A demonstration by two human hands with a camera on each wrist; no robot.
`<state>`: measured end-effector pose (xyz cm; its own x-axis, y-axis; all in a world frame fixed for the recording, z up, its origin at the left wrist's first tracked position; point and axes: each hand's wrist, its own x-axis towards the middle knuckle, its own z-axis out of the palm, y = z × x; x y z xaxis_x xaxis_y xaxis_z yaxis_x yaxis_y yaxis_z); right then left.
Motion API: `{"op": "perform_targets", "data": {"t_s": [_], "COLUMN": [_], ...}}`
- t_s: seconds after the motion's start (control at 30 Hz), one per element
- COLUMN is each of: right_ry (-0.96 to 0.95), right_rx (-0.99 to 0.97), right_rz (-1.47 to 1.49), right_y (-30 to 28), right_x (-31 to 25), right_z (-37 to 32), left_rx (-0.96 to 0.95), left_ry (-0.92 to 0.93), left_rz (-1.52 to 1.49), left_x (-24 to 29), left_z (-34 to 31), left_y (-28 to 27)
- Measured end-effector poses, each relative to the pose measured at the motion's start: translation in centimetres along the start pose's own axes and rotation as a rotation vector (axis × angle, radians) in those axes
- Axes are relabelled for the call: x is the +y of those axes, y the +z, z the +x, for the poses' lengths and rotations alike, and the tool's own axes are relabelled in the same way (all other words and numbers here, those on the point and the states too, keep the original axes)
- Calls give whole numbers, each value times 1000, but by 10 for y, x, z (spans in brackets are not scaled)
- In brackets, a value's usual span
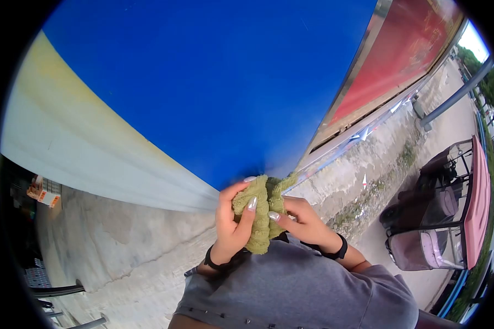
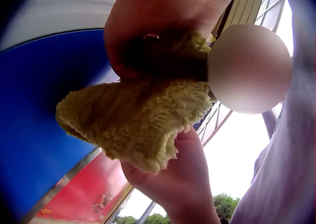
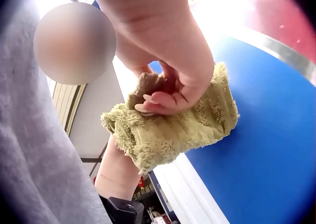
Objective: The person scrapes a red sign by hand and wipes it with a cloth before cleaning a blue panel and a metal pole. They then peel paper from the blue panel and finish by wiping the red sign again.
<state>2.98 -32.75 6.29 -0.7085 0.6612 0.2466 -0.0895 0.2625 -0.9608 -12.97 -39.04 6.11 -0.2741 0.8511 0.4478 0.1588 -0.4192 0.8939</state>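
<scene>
A fluffy green cloth (image 1: 258,225), folded into a thick bundle, is held between both hands in front of the grey shirt. The left hand (image 1: 233,222) grips its left side, thumb on the near face. From the other side the right hand (image 1: 307,222) pinches it, thumb tip on the cloth. In the left wrist view the cloth (image 2: 143,120) hangs below the dark underside of the left hand (image 2: 168,31). The right wrist view shows the right hand (image 3: 163,51) with fingers curled into the folds of the cloth (image 3: 177,130).
A smooth blue panel (image 1: 203,82) with a white and yellow border (image 1: 93,131) stands just beyond the hands. Right of it are a red panel (image 1: 395,66), a weedy concrete strip (image 1: 357,192) and a parked vehicle with a pink canopy (image 1: 477,208). Boxes (image 1: 45,190) lie far left.
</scene>
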Motion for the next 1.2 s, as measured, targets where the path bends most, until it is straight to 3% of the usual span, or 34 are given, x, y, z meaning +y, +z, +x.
{"op": "perform_targets", "data": {"t_s": [0.03, 0.07, 0.17, 0.3, 0.47, 0.5, 0.6, 0.63, 0.7, 0.73, 0.77, 0.9, 0.97, 1.0, 1.03, 1.1, 1.13, 1.2], "right_ry": [-50, -172, -407, -491, -524, -514, -428, -410, -379, -387, -378, -370, -350, -519, -704, -1069, -1207, -1076], "right_rx": [17, 152, 229, -25, -119, -151, -303, -201, 3, 202, 159, -94, -215, -36, 75, 301, 439, 460], "right_rz": [-38, -120, -414, -705, -824, -699, -252, -221, -161, -336, -395, -469, -460, -506, -549, -632, -696, -791], "right_y": [-3, -5, -17, -6, -5, -7, -19, -26, -37, -33, -32, -28, -24, -15, -9, 1, 2, 0], "right_x": [1, 7, -23, -31, -29, -28, -20, -17, -13, -27, -30, -31, -21, -30, -35, -40, -36, -23], "right_z": [0, -1, -2, -2, 2, 2, 2, 0, 0, 5, 9, 15, 11, 13, 13, 14, 19, 31], "left_rx": [29, 63, 93, 58, -9, -32, 5, 18, -104, -178, -252, -183, 14, 77, 263, 718, 695, 648], "left_ry": [-37, -47, -27, 9, 56, 80, -14, -41, 127, 210, 293, 441, 650, 777, 1091, 1406, 1364, 1284], "left_rz": [-50, -40, 114, 30, -249, -327, -136, -71, 40, 138, 234, 455, 638, 706, 681, 515, 598, 765], "left_x": [1, 9, 15, 9, 9, 8, 7, 7, 4, 7, 11, 24, 38, 44, 28, 26, 18, -5], "left_z": [1, 3, 6, -4, -4, -5, -12, -14, -13, -11, -7, 3, -6, -11, -10, 10, 12, 15], "left_y": [0, -2, -7, -6, -4, -5, -10, -14, -23, -29, -30, -24, -26, -31, -33, -8, -10, -17]}}
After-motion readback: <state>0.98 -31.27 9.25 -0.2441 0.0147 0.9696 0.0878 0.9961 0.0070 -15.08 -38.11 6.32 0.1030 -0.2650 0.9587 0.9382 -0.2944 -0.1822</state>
